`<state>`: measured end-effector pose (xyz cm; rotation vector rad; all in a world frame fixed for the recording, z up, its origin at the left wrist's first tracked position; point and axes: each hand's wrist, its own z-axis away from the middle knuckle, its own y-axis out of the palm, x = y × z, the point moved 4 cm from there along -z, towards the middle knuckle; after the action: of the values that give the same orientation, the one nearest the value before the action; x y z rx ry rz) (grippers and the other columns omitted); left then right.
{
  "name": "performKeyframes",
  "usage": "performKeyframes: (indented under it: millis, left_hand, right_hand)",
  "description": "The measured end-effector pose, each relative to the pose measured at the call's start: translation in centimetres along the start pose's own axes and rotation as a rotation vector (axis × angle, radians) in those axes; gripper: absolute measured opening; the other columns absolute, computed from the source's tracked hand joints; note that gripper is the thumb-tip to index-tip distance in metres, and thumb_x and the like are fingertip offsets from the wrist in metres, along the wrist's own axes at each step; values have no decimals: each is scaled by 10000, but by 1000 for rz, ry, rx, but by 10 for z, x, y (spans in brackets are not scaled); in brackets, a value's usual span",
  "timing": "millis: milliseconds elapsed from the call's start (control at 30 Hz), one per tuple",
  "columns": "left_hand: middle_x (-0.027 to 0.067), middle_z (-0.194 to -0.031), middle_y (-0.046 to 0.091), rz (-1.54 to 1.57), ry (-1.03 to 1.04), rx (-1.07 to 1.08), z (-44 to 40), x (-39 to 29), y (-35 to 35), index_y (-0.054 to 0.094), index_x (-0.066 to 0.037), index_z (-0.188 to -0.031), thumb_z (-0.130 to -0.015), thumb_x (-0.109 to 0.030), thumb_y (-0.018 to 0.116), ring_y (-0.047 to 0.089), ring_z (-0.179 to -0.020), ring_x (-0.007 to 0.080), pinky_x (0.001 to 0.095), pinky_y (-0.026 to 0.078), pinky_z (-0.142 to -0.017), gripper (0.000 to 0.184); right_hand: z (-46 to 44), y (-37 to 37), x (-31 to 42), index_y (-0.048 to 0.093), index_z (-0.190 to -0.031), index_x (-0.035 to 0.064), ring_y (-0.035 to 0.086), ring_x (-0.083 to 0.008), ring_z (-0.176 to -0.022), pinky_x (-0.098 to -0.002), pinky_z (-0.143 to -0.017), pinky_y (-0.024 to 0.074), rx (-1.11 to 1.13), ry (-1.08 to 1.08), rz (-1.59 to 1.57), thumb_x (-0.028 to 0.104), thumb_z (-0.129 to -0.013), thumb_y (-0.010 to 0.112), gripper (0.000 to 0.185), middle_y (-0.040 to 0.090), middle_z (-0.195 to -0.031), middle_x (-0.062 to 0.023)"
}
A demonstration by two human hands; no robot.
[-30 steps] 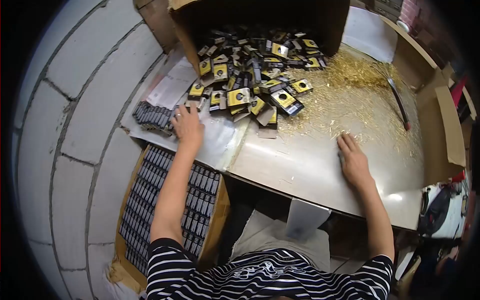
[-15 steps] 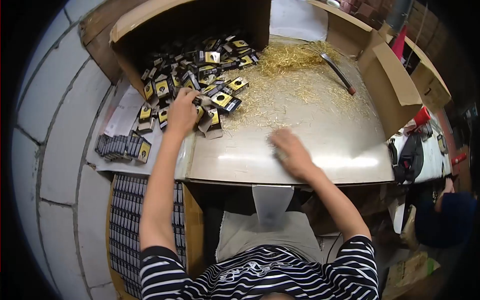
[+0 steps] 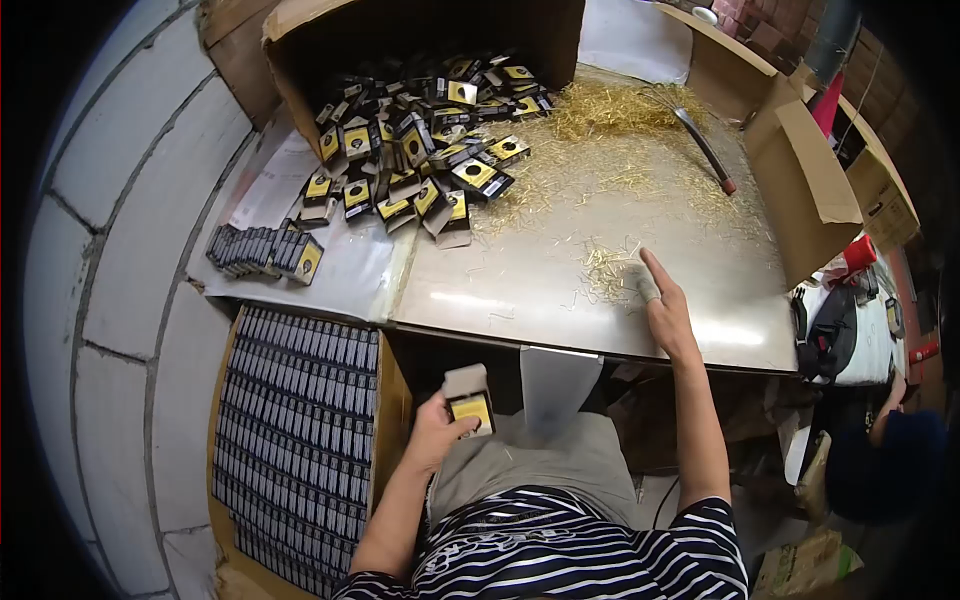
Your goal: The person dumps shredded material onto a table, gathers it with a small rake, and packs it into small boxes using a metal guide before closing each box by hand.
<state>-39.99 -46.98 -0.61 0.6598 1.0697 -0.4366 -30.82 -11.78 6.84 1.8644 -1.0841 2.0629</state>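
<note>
My left hand (image 3: 434, 436) is closed around a small black-and-yellow cardboard box (image 3: 471, 412) with its top flap standing open. It holds the box over my lap, below the table edge and left of a translucent chute (image 3: 556, 388). On the metal tabletop (image 3: 480, 285), my right hand (image 3: 668, 306) rests on its edge, fingers stretched out. Just left of its fingertips lies a small heap of thin gold-coloured metal pieces (image 3: 607, 272), perhaps nails or pins. A larger gold heap (image 3: 610, 110) lies at the back.
Loose black-and-yellow boxes (image 3: 415, 140) spill from a big carton (image 3: 290, 75) at back left. A row of boxes (image 3: 262, 252) stands on the left. Below, a carton holds packed boxes (image 3: 300, 420). A curved bar (image 3: 706, 152) lies at right. Another person (image 3: 890, 465) is at far right.
My left hand has come from the box pile down to my lap with a box. My right hand has moved right, and a small gold heap now lies beside it.
</note>
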Motion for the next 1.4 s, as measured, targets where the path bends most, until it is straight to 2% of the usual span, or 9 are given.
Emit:
performKeyframes:
  millis: [133, 233, 400, 700, 733, 900, 1033, 1300, 1400]
  left_hand:
    - [93, -1038, 632, -576, -199, 120, 4, 82, 19, 567, 21, -1155, -694, 94, 648, 605, -935, 178, 315, 492, -839, 474]
    - [61, -944, 663, -487, -142, 370, -3, 110, 52, 631, -4, -1092, -745, 21, 657, 587, -849, 132, 287, 488, -747, 348]
    - [40, -1013, 635, 48, -548, 287, 6, 126, 49, 562, -54, -1202, -851, -228, 679, 609, -925, 151, 305, 518, -728, 408]
    - [69, -1235, 550, 351, -388, 474, 13, 137, 47, 449, -24, -1318, -672, 67, 726, 531, -1149, 179, 309, 466, -970, 708]
    - [67, -1236, 548, 356, -382, 467, 15, 135, 47, 444, -27, -1322, -676, 69, 722, 528, -1153, 180, 311, 467, -969, 710]
    - [66, -1217, 560, 303, -386, 405, 13, 151, 44, 469, -37, -1295, -728, 62, 677, 578, -1046, 145, 293, 518, -854, 612]
    - [62, -1039, 640, 41, -537, 414, 9, 204, 27, 557, -1, -1172, -769, 39, 661, 624, -883, 136, 280, 528, -794, 418]
    - [104, -1112, 619, 80, -94, 76, 17, 128, 28, 495, 39, -1244, -812, 47, 646, 613, -963, 147, 281, 498, -864, 457]
    - [137, -1186, 582, 54, 227, -19, 38, 46, 53, 410, 37, -1327, -798, 84, 646, 601, -1030, 190, 302, 495, -889, 581]
  right_hand:
    - [8, 65, 3, 397, -1382, 55, 325, -365, -1340, -406, -1099, 289, -145, -324, 646, 204, -898, 556, 531, 338, -1449, -213]
    - [34, 106, 11, 433, -1341, 29, 322, -383, -1335, -427, -1090, 295, -125, -377, 802, 142, -837, 576, 536, 354, -1435, -214]
    - [117, 96, 46, 499, -1268, 5, 404, -366, -1286, -406, -1060, 352, 5, -376, 563, -49, -722, 545, 550, 453, -1358, -198]
    - [160, 79, 19, 621, -1060, -13, 638, -326, -913, -336, -812, 494, 55, -141, 152, -78, -822, 534, 261, 644, -987, -180]
    - [165, 88, 8, 624, -1043, -38, 636, -191, -915, -270, -807, 484, 103, -105, 166, -29, -873, 571, 178, 663, -940, -134]
    - [204, 158, -29, 618, -1101, -16, 612, -394, -955, -420, -860, 484, 484, -278, 467, -96, -740, 502, 387, 628, -1037, -238]
    - [187, 147, -22, 642, -1056, -4, 611, -373, -949, -431, -830, 487, 455, -113, 486, 6, -785, 541, 290, 641, -1009, -211]
    - [170, 101, -6, 675, -917, -7, 622, -384, -853, -441, -775, 495, 426, -25, 459, 100, -830, 552, 185, 651, -862, -222]
    - [167, 115, -8, 561, -1208, 2, 582, -297, -1095, -366, -932, 442, 480, 22, 51, 172, -921, 488, 341, 606, -1164, -193]
